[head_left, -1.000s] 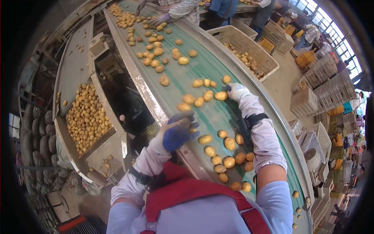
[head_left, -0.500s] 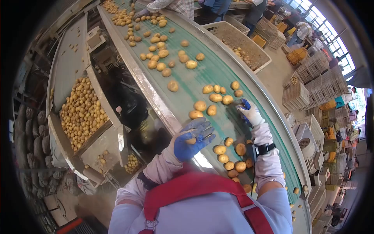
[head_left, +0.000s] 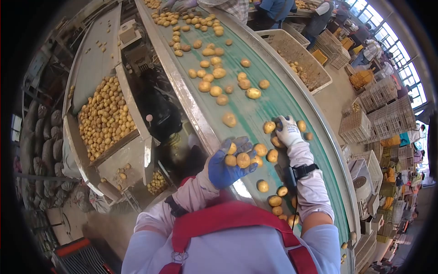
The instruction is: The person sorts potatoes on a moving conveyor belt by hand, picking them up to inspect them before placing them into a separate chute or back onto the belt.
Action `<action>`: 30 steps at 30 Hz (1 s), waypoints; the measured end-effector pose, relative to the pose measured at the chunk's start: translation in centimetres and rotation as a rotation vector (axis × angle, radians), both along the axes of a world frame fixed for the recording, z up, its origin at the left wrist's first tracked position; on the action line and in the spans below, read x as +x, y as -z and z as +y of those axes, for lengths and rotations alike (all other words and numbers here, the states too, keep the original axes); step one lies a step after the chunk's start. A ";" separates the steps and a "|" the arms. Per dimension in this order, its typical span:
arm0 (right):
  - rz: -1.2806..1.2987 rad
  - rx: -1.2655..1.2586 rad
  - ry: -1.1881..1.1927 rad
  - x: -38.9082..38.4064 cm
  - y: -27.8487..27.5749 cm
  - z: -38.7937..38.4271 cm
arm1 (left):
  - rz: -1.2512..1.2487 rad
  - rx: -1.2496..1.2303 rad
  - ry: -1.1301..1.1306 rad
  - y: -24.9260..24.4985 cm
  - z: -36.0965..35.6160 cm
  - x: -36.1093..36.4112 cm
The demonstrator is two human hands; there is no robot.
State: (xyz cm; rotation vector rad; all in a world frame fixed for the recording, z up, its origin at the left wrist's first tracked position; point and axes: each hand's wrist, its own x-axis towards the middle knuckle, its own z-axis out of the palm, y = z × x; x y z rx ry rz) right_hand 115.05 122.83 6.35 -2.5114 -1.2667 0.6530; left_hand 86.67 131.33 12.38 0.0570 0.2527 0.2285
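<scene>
My left hand (head_left: 230, 169), in a blue-coated glove, is turned palm up with its fingers curled round three potatoes (head_left: 243, 160). Over the green conveyor belt (head_left: 292, 109), my right hand (head_left: 289, 132) reaches down in a white and blue glove. Its fingers are bent around a potato (head_left: 276, 142), which the hand partly covers. Another potato (head_left: 269, 127) lies against the left side of those fingers, and one more (head_left: 301, 125) is just to their right. Between my hands, potatoes (head_left: 260, 150) rest on the belt. Several others (head_left: 274, 201) lie nearer my body, partly behind my right forearm.
More potatoes (head_left: 219, 73) are spread up the belt, where another person's gloved hands (head_left: 185, 5) work. A metal rail (head_left: 315, 102) edges the belt. On the left is a bin heaped with potatoes (head_left: 105, 118). Beyond the rail stand a large crate (head_left: 321, 81) and stacked crates (head_left: 392, 114).
My left hand held one potato and now holds three, its fingers more curled. My right hand has closed over a potato. Potatoes on the belt have shifted toward me; the view has tilted slightly.
</scene>
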 end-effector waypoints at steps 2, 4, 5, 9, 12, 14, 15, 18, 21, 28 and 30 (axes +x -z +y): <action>0.382 0.134 0.084 1.4 -1.2 -1.9 | -0.012 0.108 -0.021 -0.9 0.1 0.3; 0.995 0.312 0.438 0.4 -4.4 -2.7 | 0.026 0.082 0.029 -1.0 0.3 0.8; 1.092 0.420 0.356 -0.7 -6.3 -2.5 | 0.078 0.059 0.086 -0.9 0.2 0.8; 0.752 0.477 -0.202 -7.9 -12.2 0.6 | -0.025 0.041 0.098 -0.7 0.5 1.5; 0.456 0.462 -0.467 -8.1 -13.6 2.4 | -0.204 -0.043 0.031 1.5 1.0 0.3; 0.882 0.313 -0.112 -6.1 -13.3 4.3 | -0.142 0.025 0.044 0.2 1.7 -0.4; 0.705 0.339 -0.197 -4.9 -11.7 5.7 | -0.175 -0.063 0.055 0.2 1.9 -0.7; 0.171 0.187 -0.415 -4.4 -3.6 7.6 | -0.215 -0.080 0.056 -0.1 2.5 -2.5; -0.020 0.135 -0.440 -5.4 -0.4 7.5 | -0.279 -0.043 -0.058 1.8 2.6 -6.3; 1.479 0.575 0.235 -4.6 -4.9 6.4 | 0.041 0.079 -0.349 3.3 1.6 -19.0; 1.532 0.613 0.158 -4.0 -5.3 6.3 | 0.077 0.103 -0.461 5.0 1.4 -23.5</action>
